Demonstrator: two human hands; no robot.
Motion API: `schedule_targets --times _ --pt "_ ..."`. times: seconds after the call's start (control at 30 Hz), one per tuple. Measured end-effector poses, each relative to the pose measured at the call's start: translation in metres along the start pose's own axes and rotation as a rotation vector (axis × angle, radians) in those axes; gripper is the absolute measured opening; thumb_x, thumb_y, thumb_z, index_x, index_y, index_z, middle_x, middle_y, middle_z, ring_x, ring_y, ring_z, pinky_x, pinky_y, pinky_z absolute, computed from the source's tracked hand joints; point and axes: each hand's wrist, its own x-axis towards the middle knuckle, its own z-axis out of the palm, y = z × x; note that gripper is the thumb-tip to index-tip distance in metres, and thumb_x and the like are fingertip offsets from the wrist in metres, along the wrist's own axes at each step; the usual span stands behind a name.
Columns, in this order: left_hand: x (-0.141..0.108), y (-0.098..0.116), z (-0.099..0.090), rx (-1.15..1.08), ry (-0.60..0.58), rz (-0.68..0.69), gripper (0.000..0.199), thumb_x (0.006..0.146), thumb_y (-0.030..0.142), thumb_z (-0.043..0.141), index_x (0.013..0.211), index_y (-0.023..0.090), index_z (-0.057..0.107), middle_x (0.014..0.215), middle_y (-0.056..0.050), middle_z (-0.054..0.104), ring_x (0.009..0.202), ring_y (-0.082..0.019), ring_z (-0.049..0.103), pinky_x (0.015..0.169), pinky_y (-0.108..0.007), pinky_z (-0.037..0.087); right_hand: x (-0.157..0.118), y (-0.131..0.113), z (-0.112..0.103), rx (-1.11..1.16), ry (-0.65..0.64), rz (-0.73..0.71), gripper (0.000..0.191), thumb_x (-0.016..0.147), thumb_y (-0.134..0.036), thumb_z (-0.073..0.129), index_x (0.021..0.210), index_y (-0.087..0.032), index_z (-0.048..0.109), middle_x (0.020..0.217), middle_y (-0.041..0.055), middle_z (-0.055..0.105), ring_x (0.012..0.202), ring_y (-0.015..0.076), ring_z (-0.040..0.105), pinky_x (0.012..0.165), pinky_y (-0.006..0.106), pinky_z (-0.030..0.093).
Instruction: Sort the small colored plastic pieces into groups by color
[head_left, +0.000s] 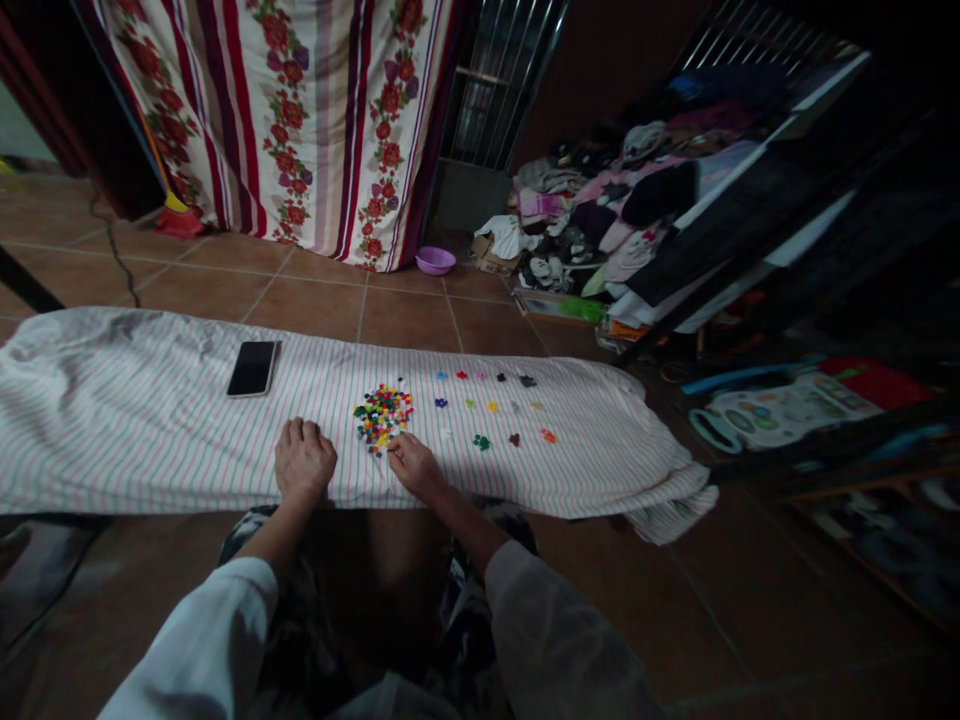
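Many pieces (384, 408) are lying heaped on the table (150, 440); your right hand (412, 465) is working their near edge, its pinch unclear; your left hand (305, 457) is curling, palm hidden. You're best picking lightly, singly.

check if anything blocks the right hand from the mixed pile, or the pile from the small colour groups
Nothing visible does. The right hand is at the near edge of the mixed pile, with only striped cloth between that pile and the small colour groups.
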Motion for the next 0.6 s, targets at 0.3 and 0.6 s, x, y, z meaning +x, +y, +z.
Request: schedule_targets --times 0.3,0.6 --pt "-0.001 0.000 -0.001 0.013 0.014 0.016 0.032 0.088 0.024 0.037 0.103 0.009 0.061 0.117 -0.019 0.060 0.117 -0.031 0.051 0.095 -0.043 0.041 -0.011 -0.001 -0.015 0.016 0.000 0.005 0.020 0.087 -0.014 0.048 0.097 -0.022 0.062 0.090 0.0036 0.061 0.088 0.0159 0.059 0.082 0.027 0.049" --pt "0.001 0.002 -0.008 0.011 -0.004 0.026 0.032 0.087 0.025 0.036 0.100 0.009 0.061 0.112 -0.020 0.060 0.112 -0.030 0.052 0.092 -0.043 0.042 -0.026 0.027 -0.068 -0.036 0.251 0.141 0.022 0.085 -0.015 0.045 0.094 -0.019 0.066 0.091 0.0064 0.064 0.081 0.0168 0.061 0.078 0.030 0.051"
